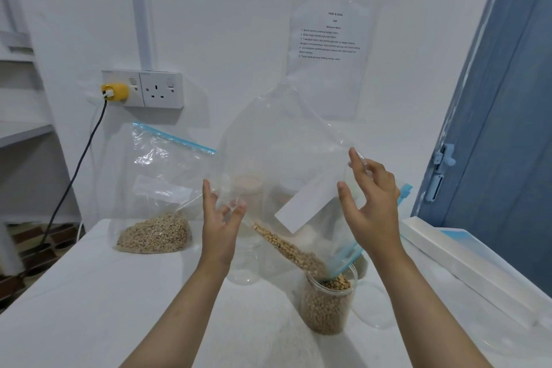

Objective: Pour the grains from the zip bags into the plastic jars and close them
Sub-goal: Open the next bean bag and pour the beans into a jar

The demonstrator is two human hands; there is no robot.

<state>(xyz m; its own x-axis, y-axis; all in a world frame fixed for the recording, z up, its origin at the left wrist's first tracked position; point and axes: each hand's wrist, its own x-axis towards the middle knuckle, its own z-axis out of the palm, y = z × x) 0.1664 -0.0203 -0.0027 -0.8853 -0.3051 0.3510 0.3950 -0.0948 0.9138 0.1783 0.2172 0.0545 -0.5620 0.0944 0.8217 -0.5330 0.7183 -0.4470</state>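
The plastic jar point(327, 305) stands nearest on the surface point(89, 293), almost full. Above it the zip bag point(283, 176) slants, its mouth low at the right inside the jar. The left hand point(222, 218) pinches the raised corner; the right hand point(373, 197) grips the side nearer the mouth.

Single head-worn wide view, facing forward and down, close over table point(89, 293)

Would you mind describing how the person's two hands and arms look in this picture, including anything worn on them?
Both forearms are bare up to the bottom edge of the frame, with no sleeve showing. The left hand and the right hand wear no gloves, and no ring, watch or bracelet is visible on either. The fingernails look short and unpainted.
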